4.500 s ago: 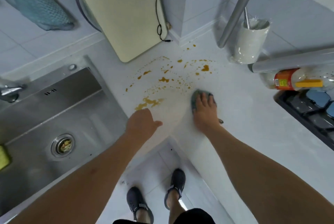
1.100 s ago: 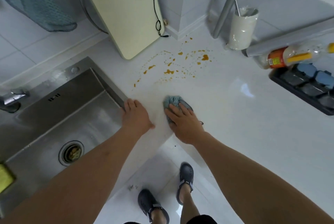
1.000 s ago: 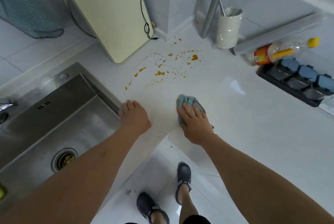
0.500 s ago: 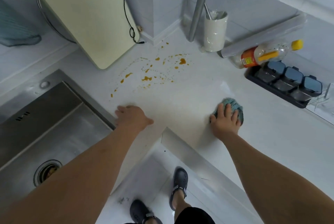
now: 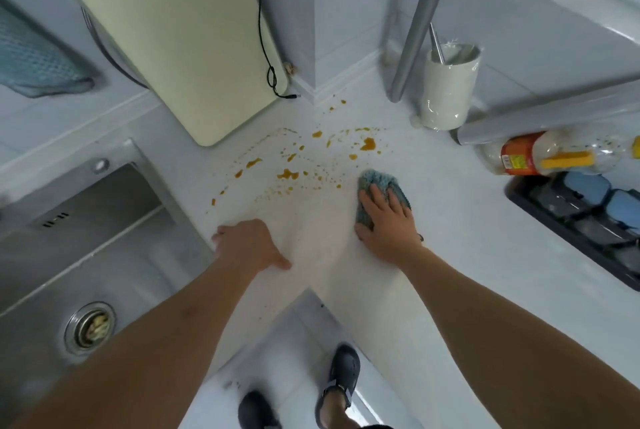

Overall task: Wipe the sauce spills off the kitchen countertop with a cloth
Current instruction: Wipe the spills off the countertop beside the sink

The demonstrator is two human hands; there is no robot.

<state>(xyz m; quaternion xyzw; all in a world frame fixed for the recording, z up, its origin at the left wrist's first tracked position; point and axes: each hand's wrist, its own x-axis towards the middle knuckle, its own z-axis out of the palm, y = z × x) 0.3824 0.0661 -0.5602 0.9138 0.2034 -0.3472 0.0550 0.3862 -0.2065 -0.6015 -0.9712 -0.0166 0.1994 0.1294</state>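
Observation:
Orange-brown sauce spills [image 5: 287,174] dot the white countertop [image 5: 467,241] in the corner, with a larger drop [image 5: 367,143] further back. My right hand [image 5: 386,224] presses flat on a bunched blue-green cloth [image 5: 375,180], just right of the splatter and below the larger drop. My left hand [image 5: 247,245] rests on the counter beside the sink edge, fingers relaxed, holding nothing. A faint wet smear lies between the two hands.
A steel sink [image 5: 79,255] lies at the left. A pale cutting board [image 5: 166,30] with a black cable leans at the back. A white utensil cup [image 5: 446,89], metal pole [image 5: 415,23], lying sauce bottle [image 5: 547,154] and black spice rack [image 5: 581,220] stand at the right.
My right hand has slid the cloth from the right side of the counter back left and further in, up to the edge of the remaining spills. My left hand stayed by the sink edge.

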